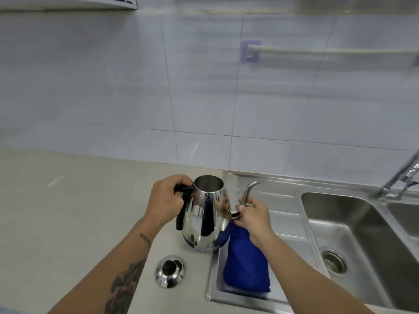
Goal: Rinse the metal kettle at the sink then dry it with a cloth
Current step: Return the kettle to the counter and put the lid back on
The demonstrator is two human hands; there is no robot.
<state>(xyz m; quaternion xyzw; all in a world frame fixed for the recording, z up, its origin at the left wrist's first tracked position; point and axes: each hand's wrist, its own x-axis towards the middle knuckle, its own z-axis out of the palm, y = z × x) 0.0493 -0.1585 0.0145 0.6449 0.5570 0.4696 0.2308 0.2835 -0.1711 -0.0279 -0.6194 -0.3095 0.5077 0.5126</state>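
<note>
Head view: left hand (pixel 166 199) clamps the kettle (pixel 205 217) handle; right hand (pixel 252 215) pinches spout and blue cloth (pixel 246 266).

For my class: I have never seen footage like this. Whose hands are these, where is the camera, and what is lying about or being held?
There is one picture, from a camera worn on a person's head, looking down. No machine: two bare hands. The left hand grips the black handle of a shiny metal kettle standing open on the beige countertop. The right hand pinches its thin curved spout, with a blue cloth below it on the steel sink's draining board. The kettle's domed metal lid lies nearby.
</note>
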